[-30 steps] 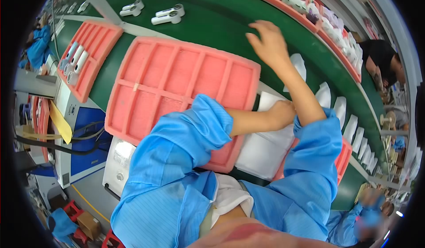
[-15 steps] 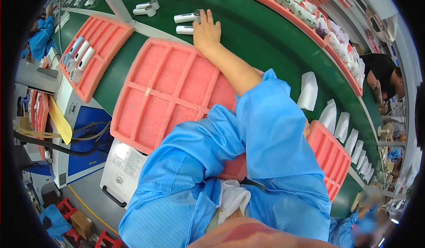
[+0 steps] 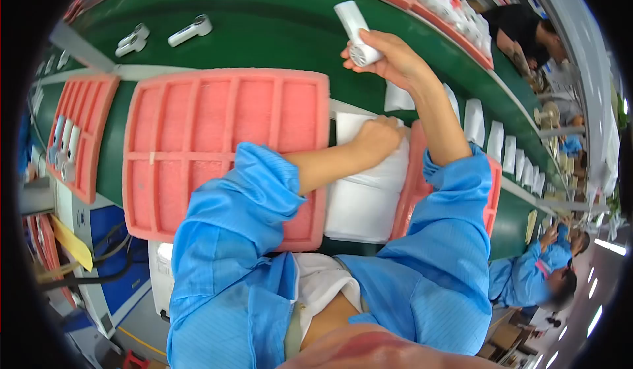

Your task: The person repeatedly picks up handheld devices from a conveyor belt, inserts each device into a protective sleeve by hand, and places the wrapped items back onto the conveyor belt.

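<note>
A white handheld fan (image 3: 352,26) is in my right hand (image 3: 395,56), tilted above the green bench with its round grille facing me. My thumb and fingers close around the grille end. Lower down, my left hand (image 3: 379,140) is closed at the upper part of a stack of white bags (image 3: 361,211), fingers curled on the top bag; the fingertips are partly hidden. To the left of that stack lies a large pink foam tray (image 3: 217,115) with bare compartments, under my left forearm. Another white fan (image 3: 190,31) rests on the bench at the upper left.
Two more fans (image 3: 133,39) lie farther left on the green bench (image 3: 277,33). A smaller pink tray (image 3: 82,125) holds several fans. White-wrapped pieces (image 3: 473,120) line the right side, beyond another pink tray (image 3: 412,188). People work at the far right.
My right hand has picked a fan up off the bench and carried it right. My left hand, hidden before, now shows on the white bags. The view has turned to the right.
</note>
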Demonstrator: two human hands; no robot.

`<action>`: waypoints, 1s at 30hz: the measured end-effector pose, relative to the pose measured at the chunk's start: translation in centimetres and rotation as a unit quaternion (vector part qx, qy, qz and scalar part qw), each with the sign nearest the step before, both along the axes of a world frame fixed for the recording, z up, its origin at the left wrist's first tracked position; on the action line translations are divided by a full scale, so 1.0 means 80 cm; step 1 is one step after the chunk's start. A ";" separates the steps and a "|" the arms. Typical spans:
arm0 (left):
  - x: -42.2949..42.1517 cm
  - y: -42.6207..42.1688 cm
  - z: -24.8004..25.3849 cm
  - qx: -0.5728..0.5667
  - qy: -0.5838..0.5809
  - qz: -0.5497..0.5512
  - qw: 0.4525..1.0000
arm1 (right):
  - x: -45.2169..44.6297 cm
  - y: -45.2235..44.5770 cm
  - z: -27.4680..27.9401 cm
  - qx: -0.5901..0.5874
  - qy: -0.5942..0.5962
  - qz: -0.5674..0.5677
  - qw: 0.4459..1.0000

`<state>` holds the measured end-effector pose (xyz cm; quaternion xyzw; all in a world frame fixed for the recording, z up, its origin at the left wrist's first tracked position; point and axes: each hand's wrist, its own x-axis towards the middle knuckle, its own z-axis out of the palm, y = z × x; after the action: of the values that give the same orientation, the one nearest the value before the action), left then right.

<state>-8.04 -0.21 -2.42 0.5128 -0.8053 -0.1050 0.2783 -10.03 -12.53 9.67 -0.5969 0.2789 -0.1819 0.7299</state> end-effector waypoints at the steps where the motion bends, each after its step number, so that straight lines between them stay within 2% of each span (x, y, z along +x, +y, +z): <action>1: 0.000 -0.003 -0.006 -0.013 0.002 0.004 1.000 | -0.027 0.001 -0.001 -0.013 0.003 -0.006 1.000; 4: 0.016 -0.009 0.016 0.105 0.024 -0.024 0.994 | -0.095 0.005 -0.009 -0.082 0.031 -0.046 0.995; 6: 0.032 -0.024 0.030 0.199 0.126 -0.047 0.971 | -0.129 -0.002 -0.015 -0.078 0.001 -0.086 0.993; 9: 0.061 -0.043 0.066 0.202 0.210 -0.027 0.956 | -0.172 0.002 0.002 -0.122 0.011 -0.153 0.981; 11: 0.075 -0.046 0.082 0.145 0.260 -0.021 0.954 | -0.196 0.006 0.014 -0.087 -0.004 -0.156 0.984; 13: 0.079 -0.039 0.100 0.060 0.236 0.041 0.969 | -0.202 0.017 0.016 -0.112 0.019 -0.157 0.981; 19: 0.070 -0.025 0.126 -0.110 0.135 0.126 0.977 | -0.193 0.020 0.003 -0.151 0.059 -0.131 0.978; 22: 0.070 -0.026 0.123 -0.189 0.108 0.129 0.968 | -0.185 0.024 0.003 -0.137 0.064 -0.092 0.984; 28: 0.071 -0.028 0.131 -0.258 0.132 0.134 0.948 | -0.172 0.024 -0.008 -0.114 0.056 -0.084 0.988; 30: 0.068 -0.029 0.127 -0.281 0.136 0.092 0.946 | -0.163 0.024 -0.019 -0.095 0.032 -0.062 0.993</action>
<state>-2.62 -2.53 7.73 0.4664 -0.7060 0.0831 0.5264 -23.08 -10.62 8.14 -0.6509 0.3202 -0.2332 0.6477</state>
